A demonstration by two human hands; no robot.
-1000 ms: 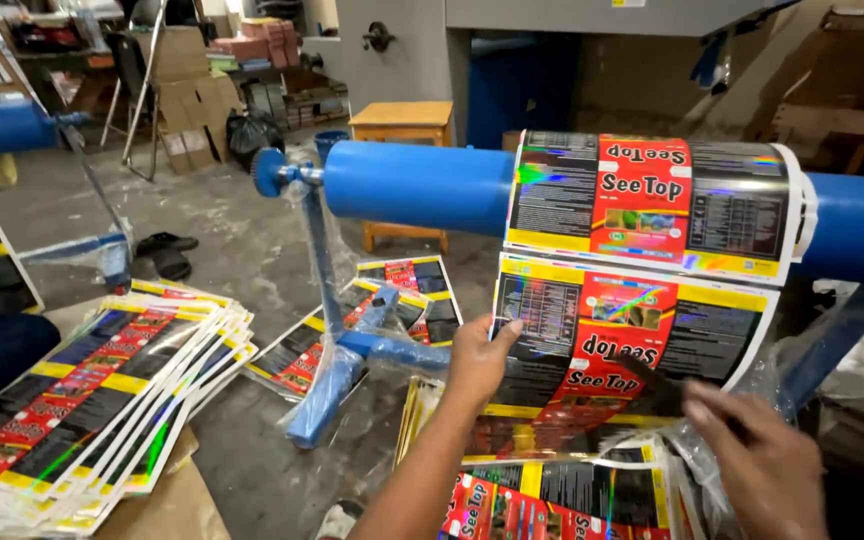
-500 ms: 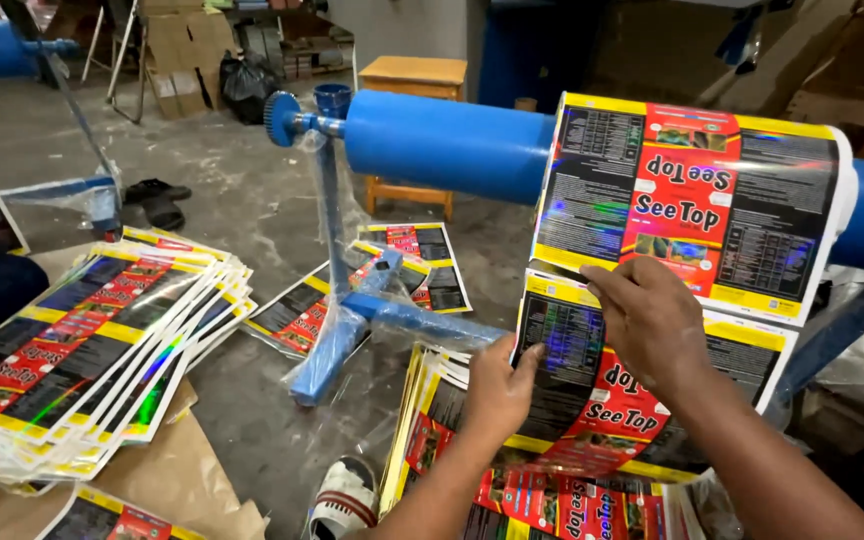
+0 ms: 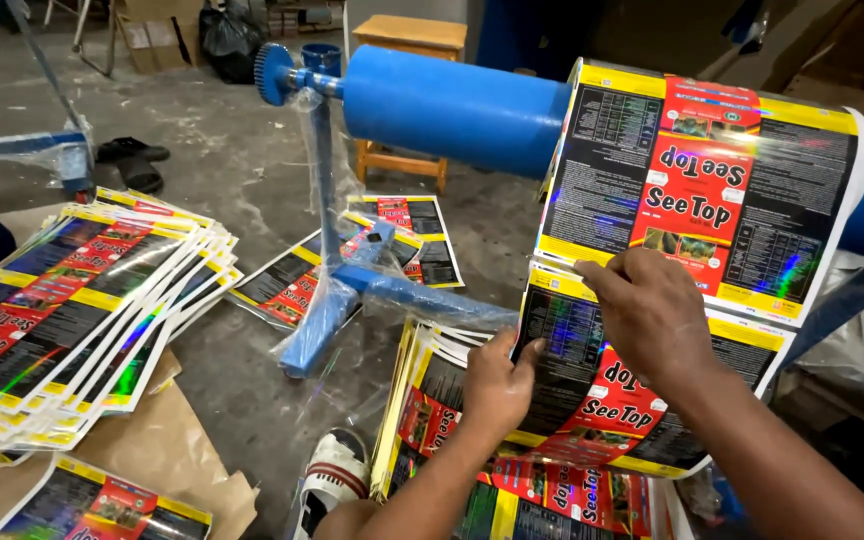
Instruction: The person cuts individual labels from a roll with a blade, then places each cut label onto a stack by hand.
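Gripping: L hand (image 3: 495, 385) pinching left edge of hanging label sheet (image 3: 612, 390).
R hand (image 3: 652, 312): fingers pressed flat on sheet's top edge.
Above grip: printed roll (image 3: 702, 190) on blue roller (image 3: 452, 105).
Below: cut stack (image 3: 542, 495).
Far left: sheet pile (image 3: 72, 310).

Left hand (image 3: 497, 385): bare, no glove, no ring or watch showing. Left forearm bare up to frame edge, no sleeve showing. Right hand (image 3: 652, 312): bare too, no ring showing, short nails. Right forearm bare, nothing showing at wrist. One foot showing at bottom edge, wearing white sneaker (image 3: 337, 478) with dark and red trim, toe scuffed and greying.
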